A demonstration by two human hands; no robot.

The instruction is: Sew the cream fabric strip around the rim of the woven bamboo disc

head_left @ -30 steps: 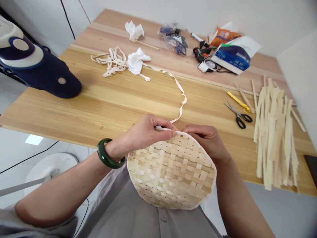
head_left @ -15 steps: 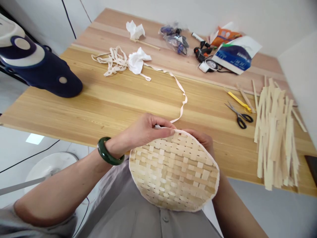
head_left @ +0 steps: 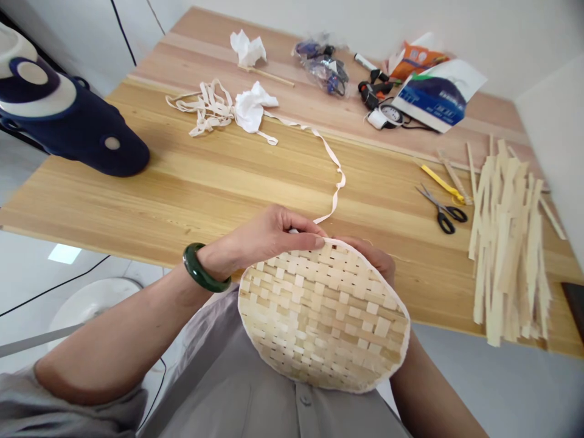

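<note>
A round panel of woven bamboo strips (head_left: 323,316) is held up against my grey shirt, tilted toward me. Pale fabric tape edges its rim. My left hand (head_left: 283,234) pinches the top of this rim, thumb on the near face and fingers behind. Behind the upper right edge is my right hand (head_left: 374,255), its fingers curled round the back and mostly hidden by the panel. From the rim near my left fingertips, a loose length of pale fabric tape (head_left: 335,204) runs across the table to a crumpled white tissue (head_left: 250,109).
Scissors (head_left: 443,210) and a yellow strip (head_left: 441,182) lie right, beside a pile of bamboo strips (head_left: 506,255). Tangled tape (head_left: 210,106) sits at back left, near a dark blue padded object (head_left: 100,134). A glue gun (head_left: 374,94) and blue tissue pack (head_left: 431,100) stand farther back.
Both hands stay on the rim, and the panel has shifted slightly to the right. The table scene has moved a little in view with my head.
</note>
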